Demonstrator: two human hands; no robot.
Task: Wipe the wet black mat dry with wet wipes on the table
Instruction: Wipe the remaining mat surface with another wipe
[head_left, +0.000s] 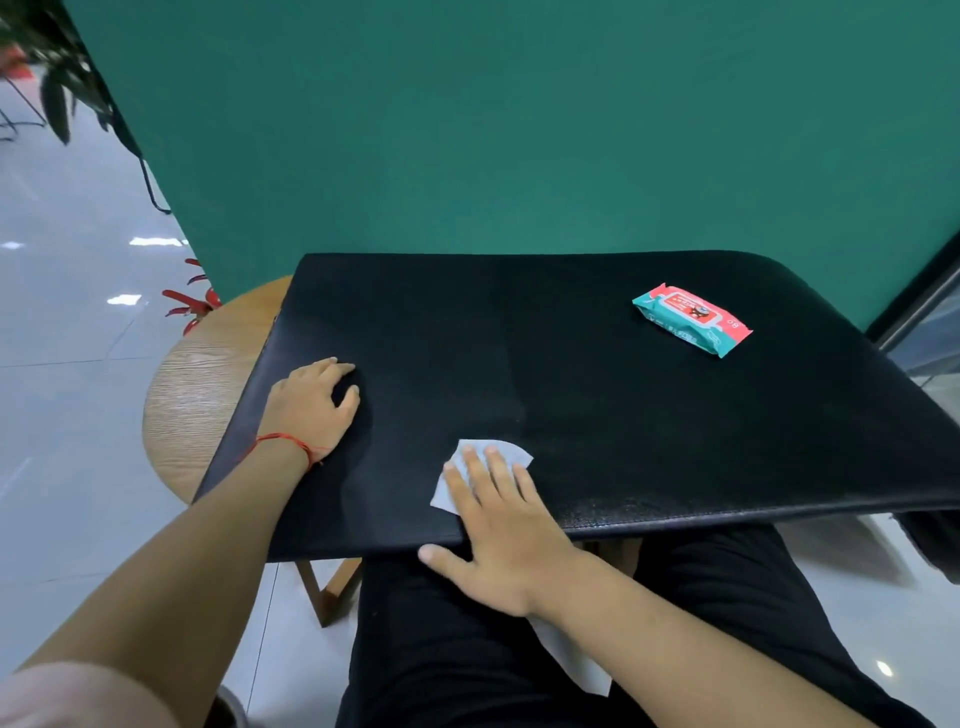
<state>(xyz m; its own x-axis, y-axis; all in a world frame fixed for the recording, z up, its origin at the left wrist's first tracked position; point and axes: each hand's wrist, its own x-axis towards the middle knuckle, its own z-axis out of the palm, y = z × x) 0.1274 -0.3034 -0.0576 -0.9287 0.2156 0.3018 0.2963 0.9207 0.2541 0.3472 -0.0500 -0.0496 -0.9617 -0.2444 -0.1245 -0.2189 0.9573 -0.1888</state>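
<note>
Our right hand (506, 525) lies flat, fingers straight, pressing a white wipe (498, 449) onto the black mat (571, 389) near its 6 o'clock edge. Our left hand (311, 405), loosely curled and holding nothing, rests at 9 o'clock. The wipes pack (693, 319) lies at 2 o'clock.

Person wears a red string bracelet (291, 442), black trousers (447, 654), perhaps a pale sleeve (72, 699).

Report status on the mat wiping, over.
Right hand flat, pressing white wipe on black mat, near edge. Left hand resting on mat's left side. Wet wipes pack far right, clear.
</note>
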